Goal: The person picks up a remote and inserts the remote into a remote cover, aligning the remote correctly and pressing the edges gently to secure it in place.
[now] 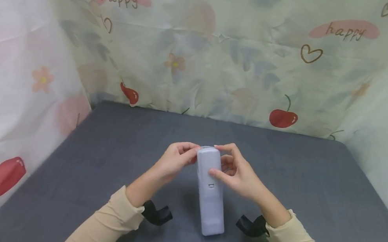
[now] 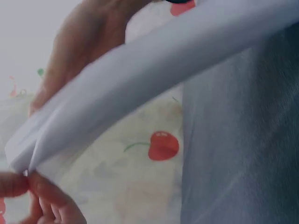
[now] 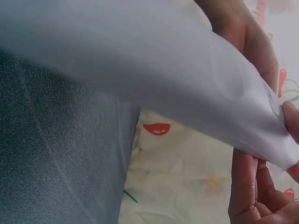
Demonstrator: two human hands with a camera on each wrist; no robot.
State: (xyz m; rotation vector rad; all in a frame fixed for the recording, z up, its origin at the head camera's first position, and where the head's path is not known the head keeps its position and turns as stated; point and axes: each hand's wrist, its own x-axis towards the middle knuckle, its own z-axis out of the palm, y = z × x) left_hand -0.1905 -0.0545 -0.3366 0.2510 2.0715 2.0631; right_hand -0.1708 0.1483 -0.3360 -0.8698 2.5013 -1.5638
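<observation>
A long, pale lavender case point(image 1: 210, 207) with rounded corners stands tilted in front of me, its far end raised between both hands. A small dark mark shows on its face. My left hand point(image 1: 173, 159) pinches the upper left corner between thumb and fingertips. On the other side my right hand point(image 1: 241, 175) grips the upper part, thumb on the front face and index finger at the top edge. In the left wrist view the case point(image 2: 135, 70) has a thin fold or edge at the pinched end. The case point(image 3: 219, 88) looks glossy and creased near its end in the right wrist view.
A dark grey cloth-covered table point(image 1: 136, 130) lies beneath the hands. Printed fabric curtains point(image 1: 207, 59) with cherries and flowers hang behind and at both sides. Black straps point(image 1: 157, 213) stick out at both wrists, close to the case.
</observation>
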